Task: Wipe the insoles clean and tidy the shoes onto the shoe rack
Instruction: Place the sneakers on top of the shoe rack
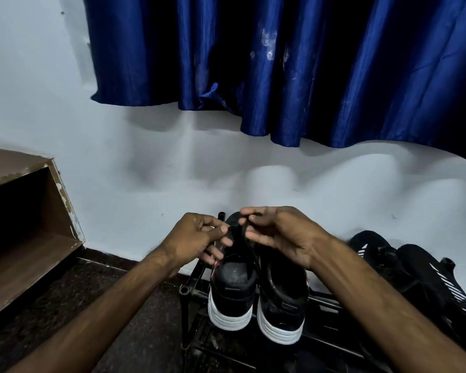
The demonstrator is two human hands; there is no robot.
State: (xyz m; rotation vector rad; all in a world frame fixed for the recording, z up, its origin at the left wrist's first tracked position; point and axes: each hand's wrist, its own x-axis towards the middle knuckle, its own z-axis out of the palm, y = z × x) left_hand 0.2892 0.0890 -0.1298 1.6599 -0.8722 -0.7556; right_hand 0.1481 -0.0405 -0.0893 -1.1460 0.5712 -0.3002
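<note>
A pair of black shoes with white soles stands heel-toward-the-camera on the top bars of the black metal shoe rack [184, 290], the left shoe [230, 294] and the right shoe [281, 305] side by side and touching. Both hands hover just above the front of the pair, close together over the gap between the shoes. Between them runs a black strip [237, 232] that rises from the shoes; whether it is a lace or a tongue cannot be told. The left hand [197, 235] pinches this strip between thumb and forefinger, its other fingers loosely curled below and pointing to the right, the back of the hand turned up. The right hand [280, 235] meets it from the other side, thumb and forefinger closed on the upper end of the same strip, the remaining fingers bent and spread beneath. Both forearms reach in from the lower corners and converge over the shoes. The opening of the left shoe shows a greyish insole [236, 274]. To the right on the rack lies a second pair of black shoes with white stripes [414, 270], near the first pair. A brown wooden shelf [24, 238] stands to the left, and a blue curtain [280, 63] hangs on the white wall [145, 170] above.
</note>
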